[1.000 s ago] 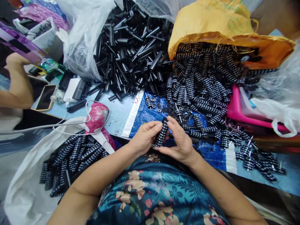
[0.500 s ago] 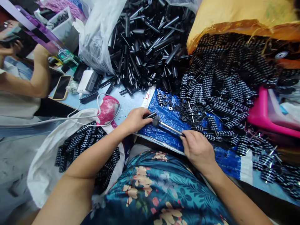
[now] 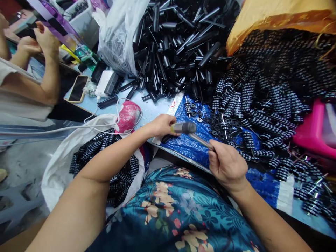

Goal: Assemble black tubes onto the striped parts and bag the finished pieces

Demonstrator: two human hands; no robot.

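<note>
The right hand (image 3: 229, 164) is closed around the metal handle of a small hammer with a yellowish and black cylindrical head (image 3: 185, 128). That head lies just beside the left hand (image 3: 163, 125), covering its fingertips in view, so whether they grip anything cannot be told. A short dark piece (image 3: 167, 138) shows just below the left hand, over the shiny blue plastic sheet (image 3: 187, 148) on the pale blue desk (image 3: 154, 109)
</note>
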